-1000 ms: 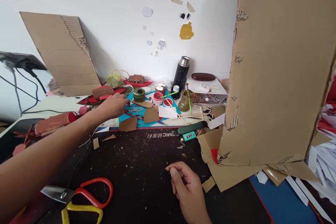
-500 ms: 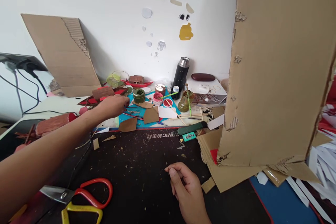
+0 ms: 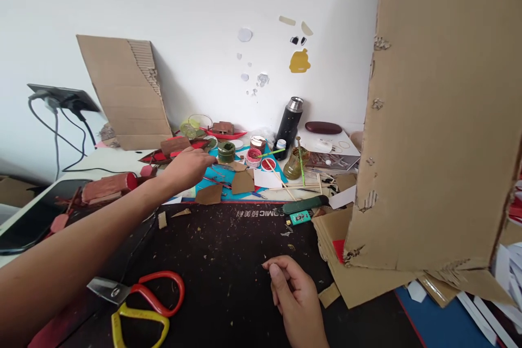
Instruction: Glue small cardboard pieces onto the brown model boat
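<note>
Red and brown, a model boat (image 3: 175,145) lies on the tabletop (image 3: 122,159), left of the middle and towards the far edge, just beyond the left hand (image 3: 188,168). Of the two hands, this one reaches over the far edge of the black mat (image 3: 212,250), palm down with bent fingers, at the left edge of the blue sheet (image 3: 225,175) – its fingertips are hidden, so I cannot tell whether they grip anything. Near them stands an open jar of green paint (image 3: 226,153); a jar of pink paint (image 3: 253,158) sits to its right, a green stick (image 3: 271,152) slanting from its mouth. Two brown cardboard pieces lie along the sheet's near edge.

Above the near part of the mat, the right hand (image 3: 296,296) is half curled, thumb beside the index finger – whether it pinches something small I cannot tell. Scissors (image 3: 120,293) with red and yellow handles lie towards the mat's near left corner. At its right, a large cardboard panel (image 3: 436,119) stands upright. Close to the tabletop's far edge, a black thermos flask (image 3: 287,125) leans towards the white wall
</note>
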The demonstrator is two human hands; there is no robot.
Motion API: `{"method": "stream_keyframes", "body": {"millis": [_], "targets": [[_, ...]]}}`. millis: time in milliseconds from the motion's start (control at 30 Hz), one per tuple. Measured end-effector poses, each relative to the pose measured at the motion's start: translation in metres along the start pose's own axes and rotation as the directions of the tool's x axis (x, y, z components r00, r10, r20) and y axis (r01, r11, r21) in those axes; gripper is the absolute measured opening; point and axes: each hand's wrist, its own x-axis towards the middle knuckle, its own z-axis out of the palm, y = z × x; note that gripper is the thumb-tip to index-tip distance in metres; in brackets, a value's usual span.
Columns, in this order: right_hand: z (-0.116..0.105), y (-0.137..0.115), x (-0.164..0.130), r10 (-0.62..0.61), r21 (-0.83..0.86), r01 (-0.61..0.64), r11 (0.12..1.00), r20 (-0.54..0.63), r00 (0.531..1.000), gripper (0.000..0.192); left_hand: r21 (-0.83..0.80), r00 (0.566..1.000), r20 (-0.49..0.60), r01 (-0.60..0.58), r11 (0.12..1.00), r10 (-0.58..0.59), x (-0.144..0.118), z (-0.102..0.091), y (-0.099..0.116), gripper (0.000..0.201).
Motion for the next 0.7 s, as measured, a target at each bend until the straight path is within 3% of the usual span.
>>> {"method": "stream_keyframes", "body": {"millis": [100,267,500,700], "targets": [[-0.001,0.004,0.000,0.000,-0.007,0.000,1.000,-0.004,1.000,0.067,-0.052,0.998,-0.057,-0.033,0.998,0.030,-0.008,-0.013,0.013,0.042],[-0.001,0.007,0.001,-0.015,-0.021,0.015,1.000,-0.024,1.000,0.068,-0.186,0.990,-0.061,-0.137,0.973,0.128,-0.040,-0.025,0.053,0.042],[-0.002,-0.010,0.002,-0.020,-0.057,0.020,0.998,0.015,1.000,0.080,-0.416,0.950,0.093,-0.235,0.879,0.298,-0.102,-0.003,0.116,0.048],[-0.001,-0.014,0.002,-0.025,-0.071,0.025,0.997,-0.011,1.000,0.084,-0.517,0.948,0.140,-0.177,0.837,0.287,-0.111,0.012,0.132,0.049]]}}
